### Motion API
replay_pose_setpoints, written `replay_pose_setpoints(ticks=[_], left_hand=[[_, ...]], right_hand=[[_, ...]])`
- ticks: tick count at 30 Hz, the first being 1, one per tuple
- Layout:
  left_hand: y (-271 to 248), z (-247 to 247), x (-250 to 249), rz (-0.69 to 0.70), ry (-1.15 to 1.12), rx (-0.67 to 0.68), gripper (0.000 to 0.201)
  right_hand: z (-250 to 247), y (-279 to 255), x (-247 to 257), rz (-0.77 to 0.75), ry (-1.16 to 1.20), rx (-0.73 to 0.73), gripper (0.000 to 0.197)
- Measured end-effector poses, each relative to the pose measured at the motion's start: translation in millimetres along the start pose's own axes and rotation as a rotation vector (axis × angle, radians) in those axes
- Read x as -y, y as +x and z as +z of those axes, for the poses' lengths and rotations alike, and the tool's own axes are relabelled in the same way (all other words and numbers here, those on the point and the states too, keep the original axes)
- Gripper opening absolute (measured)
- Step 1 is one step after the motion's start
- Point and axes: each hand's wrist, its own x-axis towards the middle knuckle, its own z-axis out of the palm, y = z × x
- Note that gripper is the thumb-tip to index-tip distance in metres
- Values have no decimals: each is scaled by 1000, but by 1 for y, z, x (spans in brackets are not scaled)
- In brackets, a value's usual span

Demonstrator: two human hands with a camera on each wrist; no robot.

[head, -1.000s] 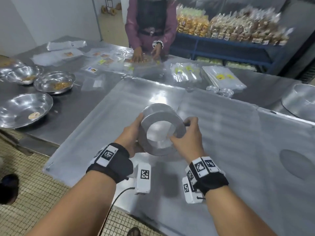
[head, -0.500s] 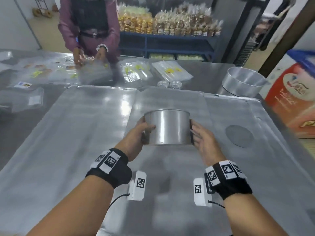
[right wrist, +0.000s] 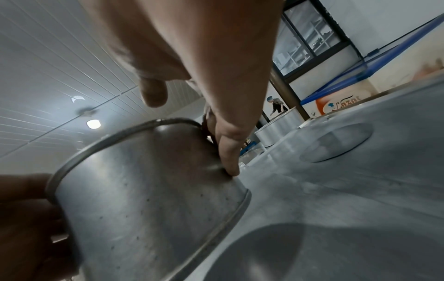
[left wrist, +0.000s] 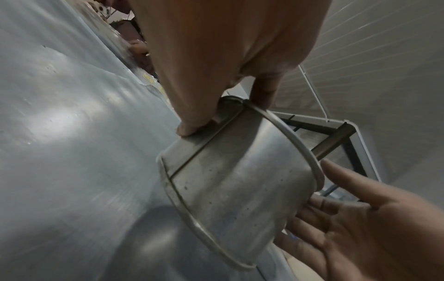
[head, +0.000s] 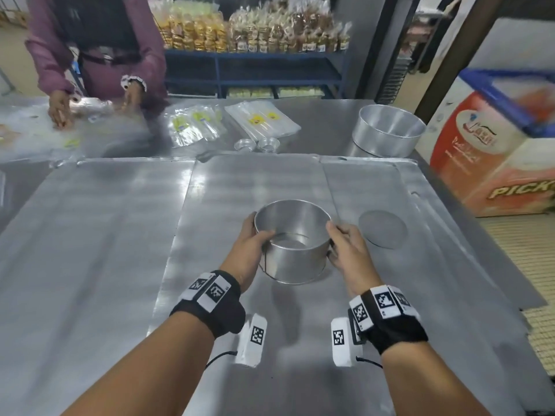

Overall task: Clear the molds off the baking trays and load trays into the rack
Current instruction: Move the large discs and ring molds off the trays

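A round metal mold (head: 295, 259), an open ring with its mouth up, hangs slightly tilted just above the middle baking tray (head: 255, 181). My left hand (head: 255, 240) grips its left wall with the thumb hooked over the rim. On the other side my right hand (head: 344, 244) cups the wall, thumb near the rim. The left wrist view shows the mold (left wrist: 240, 180) with its seam and its shadow on the tray below. In the right wrist view a finger of my right hand (right wrist: 225, 152) presses the mold (right wrist: 144, 190).
A flat metal disc (head: 383, 229) lies on the right tray (head: 360, 181), and another tray (head: 90, 220) lies to the left. Behind are a large mold (head: 387, 130), small foil cups (head: 258, 144) and plastic bags (head: 261, 121). A person (head: 90, 55) works across the table. A freezer chest (head: 495, 151) stands to the right.
The mold turned from facing me with its opening to standing mouth up, and came down close to the middle tray. My view swung to the right.
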Motion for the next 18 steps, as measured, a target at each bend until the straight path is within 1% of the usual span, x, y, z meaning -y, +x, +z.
replay_pose_setpoints(ticks=[4, 8, 11, 14, 15, 17, 18], left_hand=[[10, 2, 13, -5, 48, 10, 53], [16, 1, 28, -10, 118, -15, 61], [19, 2, 36, 0, 169, -29, 56], [20, 3, 40, 12, 206, -51, 54], [21, 3, 41, 16, 212, -59, 53], [20, 3, 42, 23, 218, -61, 52], [19, 3, 42, 26, 220, -57, 52]], right_hand=[[-6, 8, -11, 5, -108, 23, 49], [-13, 21, -31, 28, -164, 73, 46], [-17, 31, -42, 33, -181, 90, 45], [-19, 33, -36, 52, -190, 73, 44], [-21, 37, -34, 72, -158, 67, 39], [-28, 47, -25, 84, -117, 48, 22], [-35, 56, -22, 46, -185, 17, 18]])
